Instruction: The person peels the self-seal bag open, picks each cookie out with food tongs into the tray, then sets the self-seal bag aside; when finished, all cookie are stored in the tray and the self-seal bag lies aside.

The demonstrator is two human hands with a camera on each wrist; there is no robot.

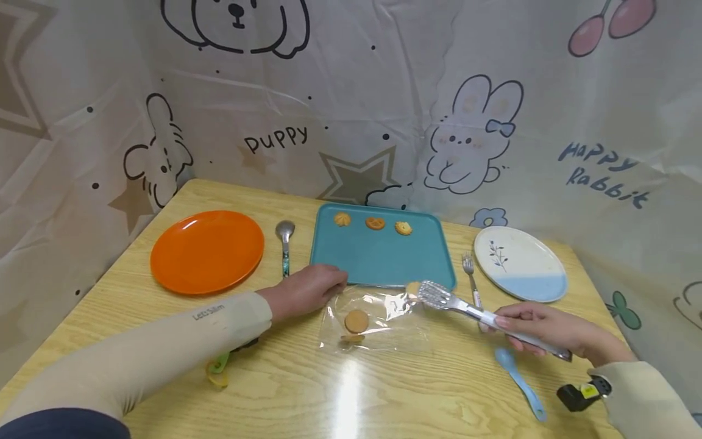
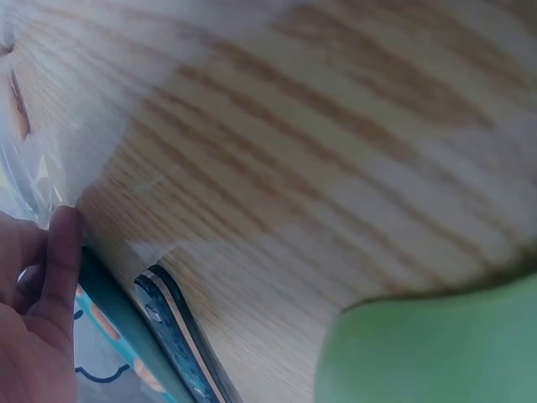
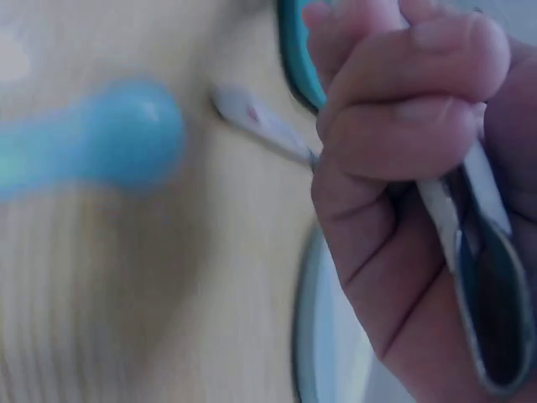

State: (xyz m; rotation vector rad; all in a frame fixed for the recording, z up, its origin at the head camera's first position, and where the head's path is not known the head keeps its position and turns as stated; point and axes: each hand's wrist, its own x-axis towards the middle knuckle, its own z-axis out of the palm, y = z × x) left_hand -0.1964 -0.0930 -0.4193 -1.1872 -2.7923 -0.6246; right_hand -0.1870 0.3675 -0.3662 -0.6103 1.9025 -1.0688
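The bag [image 1: 386, 334] is pinched by the left hand [image 1: 309, 289], the tongs [image 1: 471, 311] gripped by the right hand [image 1: 554, 332]; a biscuit [image 1: 412, 289], caught by the tray's [image 1: 384, 262] near edge, could be dropped if the squeeze were eased!

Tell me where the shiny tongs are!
In the head view, the tongs are right of centre, held in the right hand, tips by the clear bag.

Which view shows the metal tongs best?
The head view: the metal tongs show nearly whole, partly covered by the right hand. The right wrist view shows only their handle; the left wrist view, none.
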